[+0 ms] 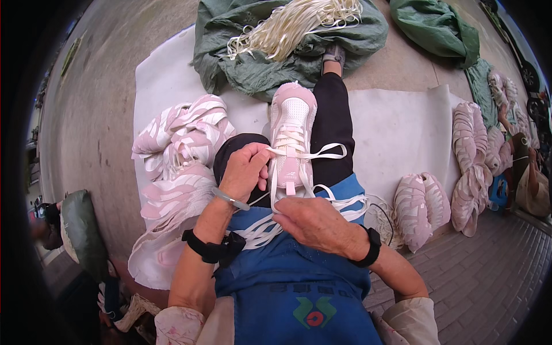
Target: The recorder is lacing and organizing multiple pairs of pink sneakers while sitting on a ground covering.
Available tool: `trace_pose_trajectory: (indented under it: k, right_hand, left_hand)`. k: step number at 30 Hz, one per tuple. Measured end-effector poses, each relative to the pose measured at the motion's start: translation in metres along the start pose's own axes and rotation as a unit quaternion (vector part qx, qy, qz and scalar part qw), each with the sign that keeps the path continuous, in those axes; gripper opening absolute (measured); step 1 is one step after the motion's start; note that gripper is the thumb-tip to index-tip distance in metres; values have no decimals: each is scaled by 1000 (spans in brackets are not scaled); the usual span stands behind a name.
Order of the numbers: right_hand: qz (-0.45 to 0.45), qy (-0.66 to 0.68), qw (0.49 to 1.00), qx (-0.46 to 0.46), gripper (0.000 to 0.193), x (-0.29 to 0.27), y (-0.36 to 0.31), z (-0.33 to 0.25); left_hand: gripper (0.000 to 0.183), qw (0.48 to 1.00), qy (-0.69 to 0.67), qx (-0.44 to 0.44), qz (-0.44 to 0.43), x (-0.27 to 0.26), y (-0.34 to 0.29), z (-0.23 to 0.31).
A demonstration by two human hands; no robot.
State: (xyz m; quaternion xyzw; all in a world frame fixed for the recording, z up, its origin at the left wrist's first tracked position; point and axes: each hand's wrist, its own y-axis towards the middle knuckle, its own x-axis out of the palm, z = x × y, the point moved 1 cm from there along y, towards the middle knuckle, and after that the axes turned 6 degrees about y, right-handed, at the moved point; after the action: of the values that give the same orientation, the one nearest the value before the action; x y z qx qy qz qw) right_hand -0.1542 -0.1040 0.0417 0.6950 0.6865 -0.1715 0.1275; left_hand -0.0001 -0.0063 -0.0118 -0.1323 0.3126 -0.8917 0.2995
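Observation:
A pink and white shoe upper [292, 123] rests along my thigh, its toe pointing away from me. White laces criss-cross its front, and a loop of shoelace [330, 152] sticks out to the right. My left hand [244, 171] is at the left edge of the upper, thumb and finger pinched on the shoelace. Below the heel tab, my right hand [315, 223] is closed, with a strand of lace running into its fingers; the fingertips are partly hidden. More loose white laces [261, 231] lie over my blue apron [270, 287] beneath both hands.
A big bundle of cream laces [299, 26] lies on a green sack [218, 60] beyond my legs. Bundled uppers [184, 135] are piled left, others [422, 210] right, around a white sheet [397, 121]. Another green sack [437, 29] is far right. Another person's arm [533, 172] shows at the right edge.

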Motion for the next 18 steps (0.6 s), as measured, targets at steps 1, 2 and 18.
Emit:
trace_pose_trajectory:
  k: [1, 2, 18]
  right_hand:
    - [2, 6, 1000, 2, 17, 0, 0, 0]
    - [3, 12, 1000, 4, 17, -1, -1, 0]
    - [31, -9, 996, 85, 17, -19, -14, 11]
  left_hand:
    - [20, 1000, 0, 0, 0, 0, 2, 2]
    - [21, 999, -48, -15, -21, 2, 5, 6]
    - [26, 995, 94, -1, -38, 6, 10, 39]
